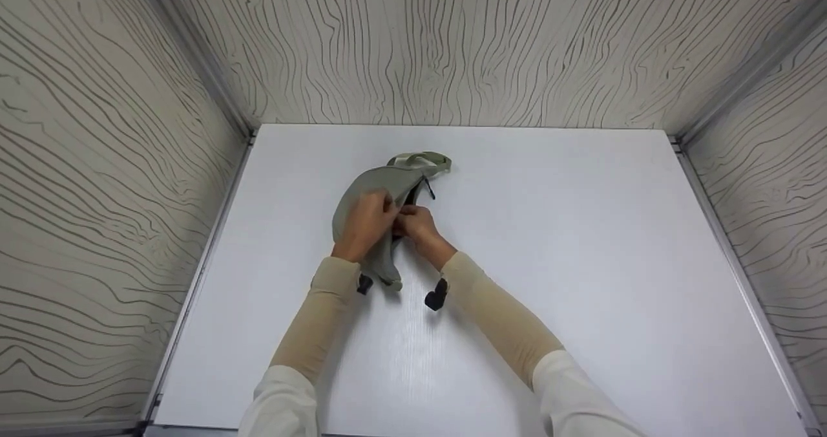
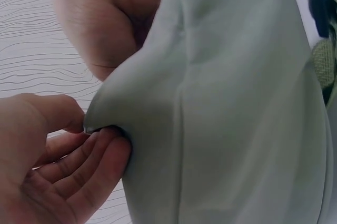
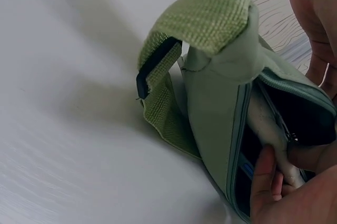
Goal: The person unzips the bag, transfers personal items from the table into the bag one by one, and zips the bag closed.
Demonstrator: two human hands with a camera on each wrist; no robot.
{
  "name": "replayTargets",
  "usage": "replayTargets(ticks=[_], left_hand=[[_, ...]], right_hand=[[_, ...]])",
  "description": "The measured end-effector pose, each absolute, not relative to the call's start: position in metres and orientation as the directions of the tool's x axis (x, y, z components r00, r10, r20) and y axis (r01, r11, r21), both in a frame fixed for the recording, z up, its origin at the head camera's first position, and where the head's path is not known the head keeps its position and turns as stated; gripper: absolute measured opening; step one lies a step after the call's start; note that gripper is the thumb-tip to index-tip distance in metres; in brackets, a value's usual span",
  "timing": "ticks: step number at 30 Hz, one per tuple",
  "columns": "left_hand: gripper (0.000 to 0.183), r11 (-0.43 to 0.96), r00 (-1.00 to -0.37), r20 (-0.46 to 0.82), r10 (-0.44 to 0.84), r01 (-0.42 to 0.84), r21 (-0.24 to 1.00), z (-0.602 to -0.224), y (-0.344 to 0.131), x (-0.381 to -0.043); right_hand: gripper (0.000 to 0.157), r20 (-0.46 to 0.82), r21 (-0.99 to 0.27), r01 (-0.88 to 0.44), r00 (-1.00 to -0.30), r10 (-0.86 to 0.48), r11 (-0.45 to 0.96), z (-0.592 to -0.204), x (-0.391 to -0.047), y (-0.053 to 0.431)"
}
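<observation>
A grey-green waist bag (image 1: 375, 181) lies on the white table, its main zip undone along the right side. My left hand (image 1: 367, 225) pinches the opening's edge; in the left wrist view its thumb and fingers (image 2: 108, 158) fold the fabric. My right hand (image 1: 423, 231) reaches into the opening. There, in the right wrist view, its thumb and fingers (image 3: 263, 176) pinch a pale inner lining (image 3: 266, 116) beside a small inner zip pull (image 3: 291, 136). Dark pocket space shows on both sides of that lining. The bag's depths are hidden.
A green webbing strap (image 1: 439, 159) loops at the bag's far end, and a dark zipper cord (image 1: 429, 189) hangs nearby. White tabletop (image 1: 581, 230) surrounds the bag. Wood-grain panels (image 1: 452, 49) enclose the back and sides. A small black device (image 1: 436, 296) sits by the right wrist.
</observation>
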State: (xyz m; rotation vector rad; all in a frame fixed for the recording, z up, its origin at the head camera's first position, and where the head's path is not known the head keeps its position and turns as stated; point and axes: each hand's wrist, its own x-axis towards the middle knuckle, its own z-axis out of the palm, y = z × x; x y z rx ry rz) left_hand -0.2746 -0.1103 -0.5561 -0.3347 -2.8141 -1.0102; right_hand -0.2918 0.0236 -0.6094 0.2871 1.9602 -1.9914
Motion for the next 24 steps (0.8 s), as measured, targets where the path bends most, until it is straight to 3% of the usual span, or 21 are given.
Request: replayTargets(ticks=[9,17,24], left_hand=[[0.012,0.740,-0.971,0.170,0.171,0.240,0.628,-0.564,-0.110,-0.273],[0.009,0.748,-0.973,0.145,0.178,0.229,0.623,-0.572,-0.108,-0.271],[0.014,0.761,-0.971,0.137,0.197,0.240,0.603,-0.578,-0.107,-0.269]], right_hand=[[0.016,-0.380,-0.922,0.382,-0.924,-0.034,-0.060,-0.611,-0.290,0.024],[0.024,-0.421,-0.903,0.420,-0.907,-0.009,-0.087,-0.614,-0.290,0.028],[0.020,-0.430,-0.898,0.426,-0.903,0.006,-0.113,-0.617,-0.291,0.032]])
